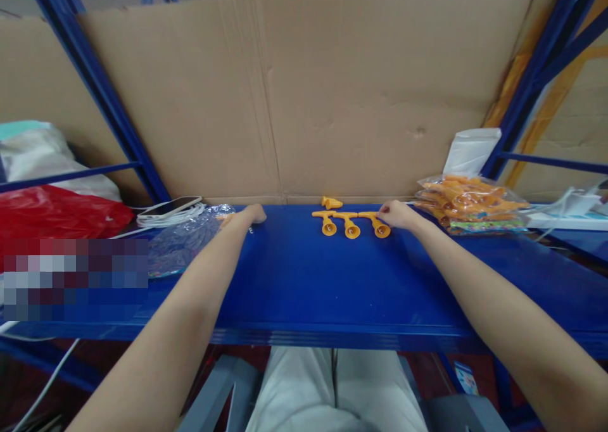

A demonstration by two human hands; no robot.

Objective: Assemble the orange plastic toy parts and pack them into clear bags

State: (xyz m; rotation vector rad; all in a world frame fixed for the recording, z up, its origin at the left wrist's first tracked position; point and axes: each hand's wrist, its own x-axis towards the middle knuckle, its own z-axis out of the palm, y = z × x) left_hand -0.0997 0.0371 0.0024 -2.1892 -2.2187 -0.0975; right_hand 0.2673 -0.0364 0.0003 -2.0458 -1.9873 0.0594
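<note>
Three orange trumpet-shaped plastic pieces (350, 223) lie in a row on the blue shelf (304, 280). My right hand (398, 215) pinches the right-most one (379, 224) at its stem. A fourth orange piece (331, 202) lies just behind the row against the cardboard. My left hand (249, 216) is curled with its fingers closed, resting on the shelf beside a clear plastic bag (187, 242) with small parts; what it holds, if anything, is hidden.
A clear bag of orange pieces (468, 203) sits at the right, with a white pouch (470, 150) behind it. A phone (171, 205) and white cable (168, 218) lie at the left, next to a red bag (52, 213). A cardboard sheet (304, 96) backs the shelf.
</note>
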